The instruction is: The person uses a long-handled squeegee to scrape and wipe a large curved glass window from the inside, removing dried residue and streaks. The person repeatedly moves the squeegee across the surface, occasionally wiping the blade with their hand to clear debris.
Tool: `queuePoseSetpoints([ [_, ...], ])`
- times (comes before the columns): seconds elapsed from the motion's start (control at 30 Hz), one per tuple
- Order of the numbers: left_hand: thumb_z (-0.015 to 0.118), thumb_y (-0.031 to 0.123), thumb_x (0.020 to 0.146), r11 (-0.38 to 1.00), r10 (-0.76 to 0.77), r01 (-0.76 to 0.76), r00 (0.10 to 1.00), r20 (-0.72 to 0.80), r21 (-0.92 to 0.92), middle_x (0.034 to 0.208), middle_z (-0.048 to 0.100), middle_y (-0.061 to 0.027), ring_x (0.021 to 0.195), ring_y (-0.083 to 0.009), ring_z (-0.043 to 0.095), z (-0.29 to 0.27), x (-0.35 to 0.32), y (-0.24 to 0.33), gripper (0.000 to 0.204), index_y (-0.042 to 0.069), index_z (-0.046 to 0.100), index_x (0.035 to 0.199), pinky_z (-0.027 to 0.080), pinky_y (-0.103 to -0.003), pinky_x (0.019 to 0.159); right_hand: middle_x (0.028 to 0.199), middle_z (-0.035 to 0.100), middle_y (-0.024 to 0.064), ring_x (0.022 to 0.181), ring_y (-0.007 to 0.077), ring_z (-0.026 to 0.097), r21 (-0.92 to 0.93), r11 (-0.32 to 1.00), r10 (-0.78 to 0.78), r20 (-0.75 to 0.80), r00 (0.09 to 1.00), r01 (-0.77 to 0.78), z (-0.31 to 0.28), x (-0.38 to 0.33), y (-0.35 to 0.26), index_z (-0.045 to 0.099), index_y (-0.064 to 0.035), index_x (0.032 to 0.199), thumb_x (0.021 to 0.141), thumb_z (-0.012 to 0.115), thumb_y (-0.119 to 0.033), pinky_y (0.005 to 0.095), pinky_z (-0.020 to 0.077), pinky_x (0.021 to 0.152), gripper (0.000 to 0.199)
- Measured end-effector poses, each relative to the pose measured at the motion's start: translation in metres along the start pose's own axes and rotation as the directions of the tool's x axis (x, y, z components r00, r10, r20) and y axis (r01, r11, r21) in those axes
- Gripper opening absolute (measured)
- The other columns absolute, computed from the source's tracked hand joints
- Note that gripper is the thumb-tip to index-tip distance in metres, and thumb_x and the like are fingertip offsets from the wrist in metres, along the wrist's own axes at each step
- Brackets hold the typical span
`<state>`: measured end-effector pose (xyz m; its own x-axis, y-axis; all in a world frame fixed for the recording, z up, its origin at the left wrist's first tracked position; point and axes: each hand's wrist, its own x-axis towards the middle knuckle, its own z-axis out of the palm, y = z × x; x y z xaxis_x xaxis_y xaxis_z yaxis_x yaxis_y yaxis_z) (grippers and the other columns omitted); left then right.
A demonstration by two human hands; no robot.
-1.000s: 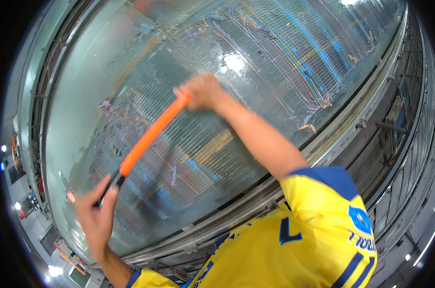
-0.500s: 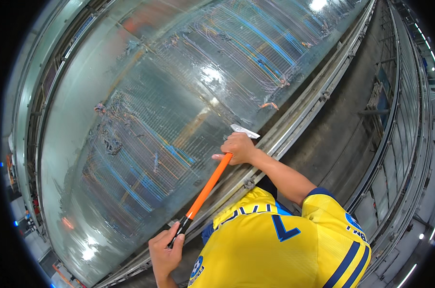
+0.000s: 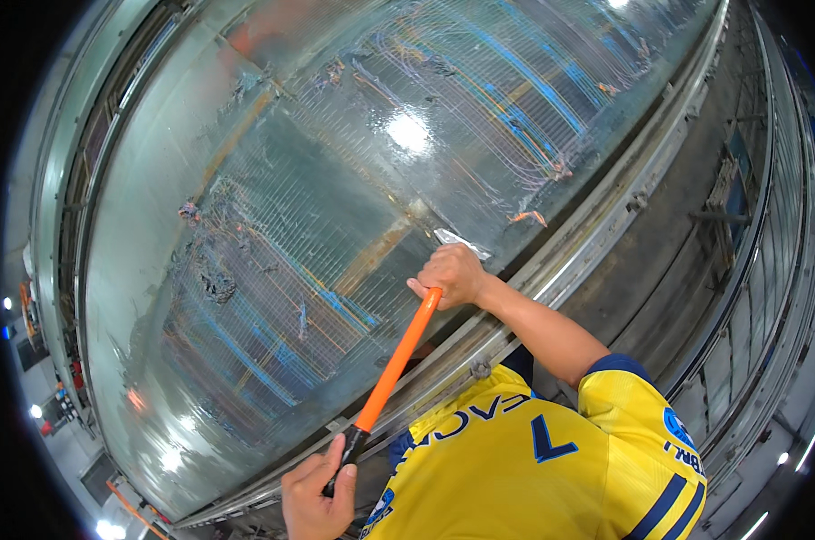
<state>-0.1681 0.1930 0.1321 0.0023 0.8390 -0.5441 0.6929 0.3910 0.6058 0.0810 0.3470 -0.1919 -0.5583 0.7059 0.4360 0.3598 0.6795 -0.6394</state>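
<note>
I hold a long-handled scraper (image 3: 398, 360) slantwise at the near edge of a broad, wet-looking grey-green sheet (image 3: 326, 193). My left hand (image 3: 317, 495) is closed around the black grip at the lower end of its orange handle. Higher up, my right hand (image 3: 450, 274) wraps the shaft just behind the pale flat blade (image 3: 461, 243). The blade lies at the sheet's surface; whether it presses on it I cannot tell. Blue, orange and purple strands (image 3: 524, 135) run across the sheet over a fine grid.
A metal rail (image 3: 551, 292) runs diagonally between my body and the sheet. Small orange scraps (image 3: 527, 218) lie near the sheet's edge, right of the blade. A dark clump (image 3: 216, 286) sits at the left. Beyond the rail, to the right, is a dark recessed metal trough (image 3: 646, 256).
The scraper blade has shifted slightly farther and leftward relative to the sheet. The whole view has moved, so the sheet appears lower and more to the right. Both hands keep their grip.
</note>
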Motion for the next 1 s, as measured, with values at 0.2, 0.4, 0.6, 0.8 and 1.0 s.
queuePoseSetpoints([
  [0.2, 0.068, 0.004, 0.094, 0.989, -0.136, 0.136, 0.991, -0.006, 0.054, 0.071, 0.05, -0.0069, 0.061, -0.0141, 0.041, -0.052, 0.046, 0.0, 0.038, -0.001, 0.068, 0.132, 0.037, -0.032, 0.057, 0.049, 0.051, 0.0009, 0.046, 0.0236, 0.054, 0.041, 0.999, 0.005, -0.068, 0.998, -0.003, 0.027, 0.06, 0.014, 0.048, -0.0161, 0.053, 0.085, 0.071, -0.021, 0.0374, 0.0425, 0.046, 0.04],
  [0.4, 0.074, 0.008, 0.084, 0.994, -0.057, 0.077, 0.974, -0.219, 0.082, 0.074, 0.071, -0.0152, 0.063, -0.0194, 0.066, -0.087, 0.076, -0.03, 0.037, -0.005, 0.073, 0.119, 0.048, -0.033, 0.06, 0.055, 0.058, 0.0021, 0.052, 0.0261, 0.06, -0.004, 0.999, -0.041, 0.008, 0.999, 0.041, 0.068, 0.142, 0.054, 0.055, -0.018, 0.056, 0.083, 0.071, -0.027, 0.0399, 0.0478, 0.052, 0.033],
  [0.6, 0.067, 0.016, 0.098, 0.991, 0.001, -0.053, 0.919, -0.394, -0.119, 0.078, 0.065, -0.0008, 0.067, -0.0063, 0.05, -0.038, 0.136, -0.055, 0.042, -0.002, 0.063, 0.136, 0.043, -0.025, 0.06, 0.063, 0.065, 0.01, 0.067, 0.0336, 0.065, -0.181, 0.957, -0.204, 0.139, 0.969, 0.228, 0.046, 0.286, 0.124, 0.062, -0.0161, 0.058, 0.088, 0.068, -0.035, 0.0471, 0.0488, 0.059, 0.036],
  [0.8, 0.069, 0.011, 0.091, 0.945, -0.244, 0.16, 0.925, -0.29, -0.284, 0.08, 0.072, -0.0074, 0.071, -0.0091, 0.063, 0.012, 0.013, -0.077, 0.04, -0.004, 0.069, 0.128, 0.051, -0.027, 0.071, 0.055, 0.057, 0.0071, 0.058, 0.0308, 0.059, -0.088, 0.982, -0.171, -0.032, 0.985, 0.167, 0.012, 0.123, 0.027, 0.059, -0.0149, 0.054, 0.087, 0.075, -0.039, 0.0448, 0.0445, 0.055, 0.044],
  [1.0, 0.075, 0.006, 0.081, 0.949, -0.297, 0.259, 0.924, -0.242, -0.178, 0.082, 0.074, -0.0149, 0.071, -0.0184, 0.068, 0.089, -0.076, -0.026, 0.035, -0.005, 0.074, 0.115, 0.052, -0.03, 0.072, 0.051, 0.052, 0.0029, 0.052, 0.0255, 0.054, 0.055, 0.997, -0.065, 0.094, 0.993, 0.06, -0.023, -0.033, -0.025, 0.055, -0.0158, 0.052, 0.086, 0.077, -0.041, 0.0402, 0.0398, 0.052, 0.047],
])
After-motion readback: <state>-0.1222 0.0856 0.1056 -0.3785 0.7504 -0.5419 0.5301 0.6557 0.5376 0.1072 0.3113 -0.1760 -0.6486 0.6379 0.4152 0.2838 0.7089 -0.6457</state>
